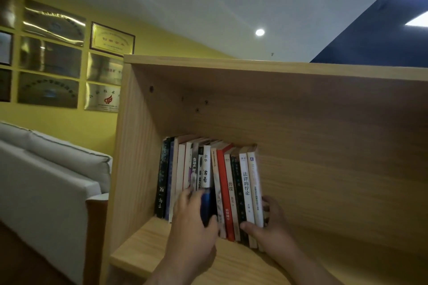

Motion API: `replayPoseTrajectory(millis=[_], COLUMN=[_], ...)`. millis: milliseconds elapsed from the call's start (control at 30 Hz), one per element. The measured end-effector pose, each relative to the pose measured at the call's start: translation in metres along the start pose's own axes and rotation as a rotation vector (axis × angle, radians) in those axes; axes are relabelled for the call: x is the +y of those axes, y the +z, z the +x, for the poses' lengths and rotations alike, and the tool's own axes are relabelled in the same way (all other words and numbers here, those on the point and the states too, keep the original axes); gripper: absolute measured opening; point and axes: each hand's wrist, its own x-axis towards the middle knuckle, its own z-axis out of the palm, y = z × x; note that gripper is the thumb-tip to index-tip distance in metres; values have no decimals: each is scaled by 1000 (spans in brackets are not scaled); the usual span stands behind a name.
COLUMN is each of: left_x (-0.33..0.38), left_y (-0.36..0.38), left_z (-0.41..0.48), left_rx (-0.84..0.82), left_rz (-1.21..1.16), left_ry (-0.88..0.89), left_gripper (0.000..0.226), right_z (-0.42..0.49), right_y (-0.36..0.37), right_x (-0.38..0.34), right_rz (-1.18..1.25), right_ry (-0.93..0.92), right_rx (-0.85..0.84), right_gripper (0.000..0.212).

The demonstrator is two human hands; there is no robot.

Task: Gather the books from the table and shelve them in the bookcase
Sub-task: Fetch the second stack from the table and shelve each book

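Two bare hands and forearms show below the row of books. The left hand, under the middle of the row, has no ring, watch or glove, and its forearm carries no sleeve down to the picture's bottom edge. The right hand, under the row's right end, is likewise unadorned, its forearm bare. The dim, soft picture does not show nails or finer marks.
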Motion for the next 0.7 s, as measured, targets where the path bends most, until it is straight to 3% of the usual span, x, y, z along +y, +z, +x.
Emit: replayPoseTrajectory(millis=[133,300,500,700], left_x=[-14,-20,-12,-22], left_y=[-14,-2,6,6], left_z=[22,26,36,43], left_rx=[128,154,307,337], left_rz=[-65,105,-42,-98], left_ry=[-197,-178,-270,-207], left_gripper=[58,66,62,62], right_z=[1,5,7,10], right_y=[-2,-2,-1,0], right_x=[2,10,17,19], right_rz=[29,54,71,75], right_ry=[-4,-23,-54,-38], right_rx=[-14,-10,-3,13], right_gripper=[106,108,103,103])
